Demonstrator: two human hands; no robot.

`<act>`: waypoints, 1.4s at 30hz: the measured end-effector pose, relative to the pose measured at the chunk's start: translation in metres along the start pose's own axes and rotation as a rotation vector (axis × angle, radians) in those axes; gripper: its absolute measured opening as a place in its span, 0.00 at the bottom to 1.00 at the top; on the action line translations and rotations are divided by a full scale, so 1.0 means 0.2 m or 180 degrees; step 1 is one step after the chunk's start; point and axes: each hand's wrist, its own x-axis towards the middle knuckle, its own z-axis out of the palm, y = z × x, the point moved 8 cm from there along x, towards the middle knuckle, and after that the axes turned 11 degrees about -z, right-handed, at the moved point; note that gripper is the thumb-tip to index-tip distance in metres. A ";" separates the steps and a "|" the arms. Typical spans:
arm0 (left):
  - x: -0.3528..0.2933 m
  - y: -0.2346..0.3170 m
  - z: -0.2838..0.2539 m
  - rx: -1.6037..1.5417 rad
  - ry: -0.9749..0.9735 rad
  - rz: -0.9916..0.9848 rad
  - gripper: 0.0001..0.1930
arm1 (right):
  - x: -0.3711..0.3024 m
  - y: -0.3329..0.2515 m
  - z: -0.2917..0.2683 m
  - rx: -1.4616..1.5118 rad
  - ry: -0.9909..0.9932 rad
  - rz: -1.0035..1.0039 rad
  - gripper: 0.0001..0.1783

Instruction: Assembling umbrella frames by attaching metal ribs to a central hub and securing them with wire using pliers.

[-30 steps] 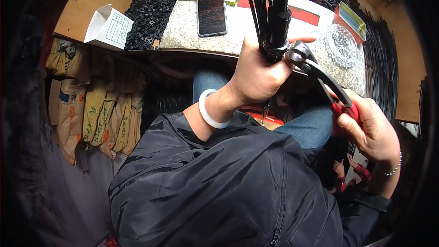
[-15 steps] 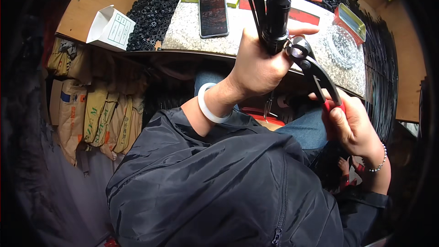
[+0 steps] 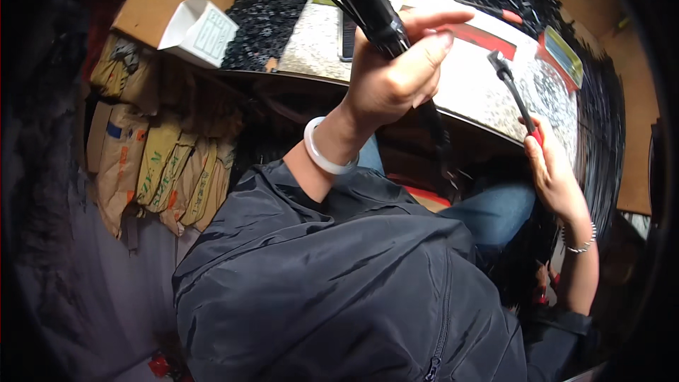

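Observation:
My left hand (image 3: 389,81) is closed around a black tube with thin rods (image 3: 373,10), which looks like part of an umbrella frame. It is held tilted above the front of the worktable, its upper end running off the top of the view. The index finger points out to the right. A dark blurred part hangs below the hand. To the right, my right hand (image 3: 554,170) grips red-handled pincers (image 3: 522,102) by the handles. Their dark jaws point up and away over the pale tabletop, apart from the tube.
A phone (image 3: 346,39) lies mostly hidden behind my left hand. Small black parts (image 3: 265,18) are heaped beside an open white box (image 3: 201,32). At the right are a glass dish (image 3: 548,92), a rectangular tin (image 3: 562,56) and long black rods (image 3: 601,113). Sacks (image 3: 120,163) stand left.
The pincers have come away from the tube's base and moved right and up with my right hand. My left hand has turned the tube so that its top leans left.

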 end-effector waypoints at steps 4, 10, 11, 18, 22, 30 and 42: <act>0.00 0.02 -0.02 -0.0474 0.0076 0.0073 0.17 | 0.03 0.28 0.09 -0.1727 0.0599 -0.0031 0.20; -0.06 0.03 -0.06 0.0128 0.0432 0.0179 0.15 | 0.04 -0.05 0.15 -0.2381 0.1375 -0.0988 0.19; -0.07 0.03 -0.08 0.0185 0.0548 0.0250 0.14 | -0.01 -0.21 0.16 -0.1999 0.1439 -0.1274 0.17; -0.24 -0.13 0.10 -0.3029 0.0745 -0.0468 0.19 | -0.37 -0.23 0.39 0.1686 0.1284 -0.1006 0.55; -0.39 -0.54 0.32 -0.3840 0.0082 -0.1183 0.22 | -0.46 -0.33 0.02 0.3498 0.3614 -0.2164 0.36; -0.39 -0.23 -0.36 0.2708 0.0783 0.0058 0.12 | -0.24 -0.04 0.30 0.2668 0.2154 -0.1712 0.17; -0.19 -0.12 -1.56 0.5246 0.2765 -0.1894 0.15 | -0.01 -0.01 0.39 0.3169 0.1828 -0.1311 0.18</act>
